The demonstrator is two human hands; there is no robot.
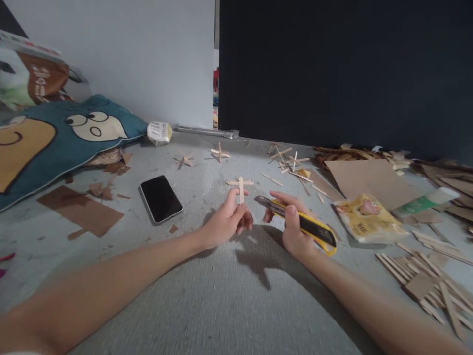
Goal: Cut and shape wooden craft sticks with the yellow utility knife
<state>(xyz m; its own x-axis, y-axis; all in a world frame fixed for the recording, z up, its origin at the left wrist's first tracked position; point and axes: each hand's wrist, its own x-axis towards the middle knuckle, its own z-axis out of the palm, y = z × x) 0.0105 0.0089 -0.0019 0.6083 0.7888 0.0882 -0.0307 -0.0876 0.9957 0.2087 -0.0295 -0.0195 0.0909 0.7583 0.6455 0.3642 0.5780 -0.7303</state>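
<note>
Pinched between the fingers of my left hand [229, 219] is a wooden stick cross [241, 185], its upright piece standing and its crossbar level. My right hand [295, 227] is wrapped round a yellow and black utility knife [312, 225], whose metal tip points left toward the cross without touching it. Beyond my hands, small stick assemblies rest on the grey table, one [219, 153] behind the cross and another [185, 159] to its left. More crossed sticks [281, 153] lie at the back right.
A phone [161, 198] and brown cardboard [81, 209] lie left, before a blue cushion [74, 133]. At right are a yellow packet [369, 218], a green-white tube [424, 202], a cardboard sheet [365, 182] and a pile of sticks [428, 286]. A dark panel [343, 69] stands behind.
</note>
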